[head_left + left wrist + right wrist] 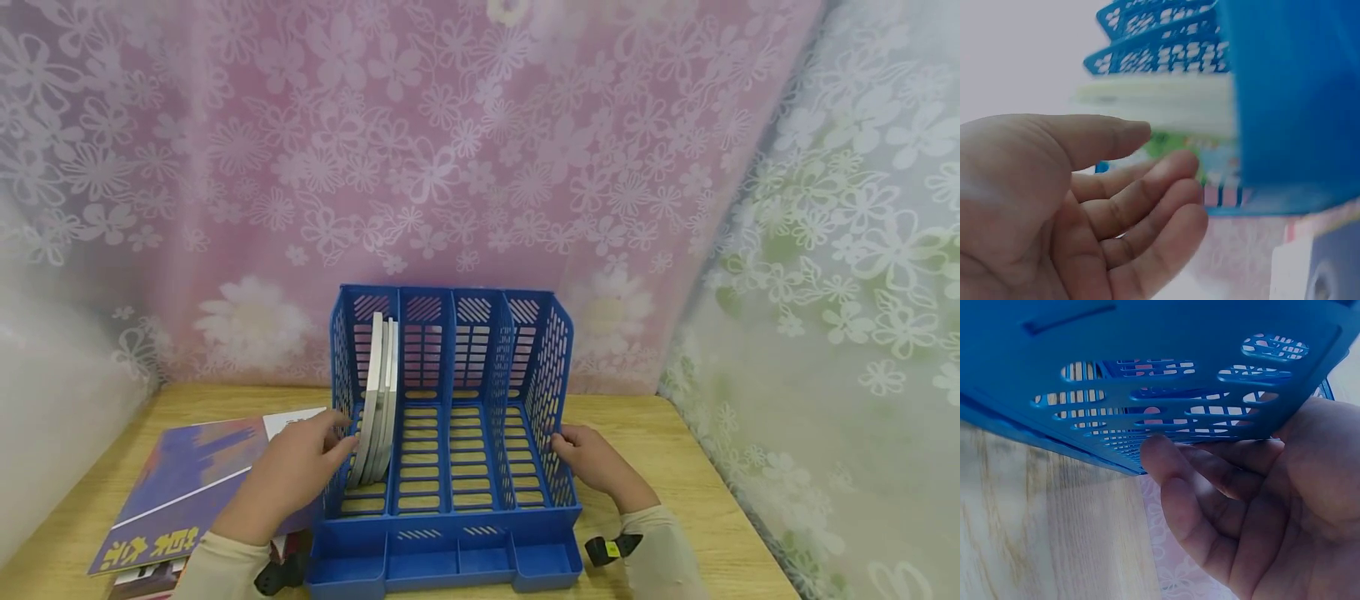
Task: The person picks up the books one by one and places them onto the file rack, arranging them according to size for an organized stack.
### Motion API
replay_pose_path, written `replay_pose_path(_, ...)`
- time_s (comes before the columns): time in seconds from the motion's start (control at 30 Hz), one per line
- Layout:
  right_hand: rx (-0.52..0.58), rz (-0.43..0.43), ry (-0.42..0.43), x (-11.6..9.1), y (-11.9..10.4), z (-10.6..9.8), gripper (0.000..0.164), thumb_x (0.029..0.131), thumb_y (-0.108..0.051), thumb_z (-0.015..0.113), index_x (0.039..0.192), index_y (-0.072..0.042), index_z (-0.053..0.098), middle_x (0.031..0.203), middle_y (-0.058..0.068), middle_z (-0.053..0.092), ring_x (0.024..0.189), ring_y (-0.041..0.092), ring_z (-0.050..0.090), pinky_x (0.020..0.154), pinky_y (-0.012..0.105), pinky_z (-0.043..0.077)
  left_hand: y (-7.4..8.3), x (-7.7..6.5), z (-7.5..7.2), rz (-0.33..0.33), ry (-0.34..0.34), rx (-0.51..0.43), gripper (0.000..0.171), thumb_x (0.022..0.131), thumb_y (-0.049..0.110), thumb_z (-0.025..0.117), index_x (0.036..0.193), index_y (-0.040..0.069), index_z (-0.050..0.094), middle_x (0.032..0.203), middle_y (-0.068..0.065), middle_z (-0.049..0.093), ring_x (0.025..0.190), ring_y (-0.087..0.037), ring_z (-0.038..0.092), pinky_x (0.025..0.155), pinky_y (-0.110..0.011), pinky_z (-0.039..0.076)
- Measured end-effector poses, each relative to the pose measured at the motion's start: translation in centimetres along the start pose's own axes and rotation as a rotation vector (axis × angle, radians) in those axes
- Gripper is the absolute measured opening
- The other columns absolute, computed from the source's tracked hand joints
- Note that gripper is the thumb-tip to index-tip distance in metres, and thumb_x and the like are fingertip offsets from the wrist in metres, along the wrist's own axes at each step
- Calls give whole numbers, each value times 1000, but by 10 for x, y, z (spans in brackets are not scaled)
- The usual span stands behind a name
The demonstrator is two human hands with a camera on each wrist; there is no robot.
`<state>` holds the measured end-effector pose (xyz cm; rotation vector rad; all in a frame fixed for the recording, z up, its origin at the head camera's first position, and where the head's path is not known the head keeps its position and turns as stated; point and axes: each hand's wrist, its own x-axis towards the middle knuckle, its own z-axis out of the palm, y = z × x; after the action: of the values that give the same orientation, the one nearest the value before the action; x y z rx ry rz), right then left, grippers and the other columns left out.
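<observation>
The right hand (600, 462) grips the blue rack (446, 550), seemingly steadying it, while the relaxed, empty left hand (296, 467) hangs beside the books (373, 408).

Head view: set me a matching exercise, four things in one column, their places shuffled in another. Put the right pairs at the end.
Things
1. White-edged books
2. Right hand
3. Purple-covered book
4. Pink floral curtain

Places
A. Lying outside the blue rack, to its left
B. Behind the rack
C. In the rack's leftmost compartment
D. At the rack's right side wall

Pairs: 1-C, 2-D, 3-A, 4-B
</observation>
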<state>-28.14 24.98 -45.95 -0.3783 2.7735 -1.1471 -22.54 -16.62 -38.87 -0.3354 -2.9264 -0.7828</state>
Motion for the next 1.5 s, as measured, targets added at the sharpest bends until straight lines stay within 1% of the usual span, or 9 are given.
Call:
replay_pose_path(0.17, -5, 17, -4, -1, 0, -1, 33, 104, -21, 41, 77, -6, 51, 62, 1, 37, 51, 14, 34, 50, 30, 36, -18, -5, -12, -81, -90, 41, 38, 95, 33, 58, 117, 3, 61, 74, 0, 61, 60, -15, 56, 55, -36, 45)
replay_pose_path(0.3, 1, 20, -1, -2, 2, -1, 34, 104, -22, 41, 76, -6, 50, 62, 1, 37, 51, 14, 34, 50, 30, 36, -26, -5, -11, -97, -182, 80, 54, 93, 38, 58, 128, -2, 54, 78, 0, 64, 76, -19, 62, 76, -49, 47)
replay_pose_path(0.4, 21, 19, -1, -1, 3, -1, 34, 104, -23, 42, 78, -4, 52, 62, 1, 38, 51, 14, 35, 50, 30, 36, -24, -3, -6, -80, -224, 60, 53, 92, 35, 61, 128, -3, 55, 71, 3, 61, 70, -15, 61, 82, -51, 45)
replay_pose_path(0.63, 37, 29, -6, -1, 3, -1, 32, 104, -22, 41, 84, -2, 57, 65, 3, 41, 56, 15, 41, 53, 31, 40, -17, -3, -1, -69, -220, 72, 43, 86, 23, 69, 120, -2, 61, 80, 0, 61, 66, -12, 58, 81, -49, 46)
replay_pose_path(0.77, 43, 29, 1, -1, 2, -1, 31, 104, -22, 41, 88, -3, 60, 68, 4, 45, 59, 16, 46, 55, 32, 42, -15, -5, -1, -91, -230, 44, 41, 86, 19, 68, 120, -3, 60, 73, 1, 60, 55, -11, 57, 71, -43, 47)
replay_pose_path(0.9, 29, 11, 0, 0, 3, -1, 34, 105, -24, 41, 83, -2, 56, 63, 2, 40, 52, 14, 38, 50, 30, 38, -14, -8, -2, -122, -252, 6, 41, 87, 17, 67, 121, -4, 59, 61, 2, 57, 49, -11, 56, 61, -36, 44)
replay_pose_path(1.17, 17, 11, -6, 1, 4, 2, 33, 104, -26, 43, 81, -5, 54, 65, 2, 40, 54, 14, 38, 52, 30, 39, -14, -10, -2, -151, -272, -7, 42, 87, 18, 66, 122, -3, 57, 58, 2, 57, 50, -12, 57, 65, -38, 45)
replay_pose_path(1.33, -59, 33, 49, 0, 2, 2, 29, 101, -33, 48, 86, -10, 55, 69, 4, 45, 58, 17, 45, 53, 31, 41, -24, -11, -5, -124, -267, 7, 42, 91, 30, 63, 120, 0, 60, 65, 3, 59, 56, -11, 57, 74, -44, 47)
replay_pose_path(1.5, -71, 0, 74, 2, 3, 2, 39, 102, -32, 48, 70, -10, 46, 58, 0, 37, 48, 14, 32, 48, 29, 31, -42, -13, -19, -166, -246, 53, 44, 93, 35, 57, 122, 2, 59, 79, -3, 65, 67, -15, 60, 65, -41, 47)
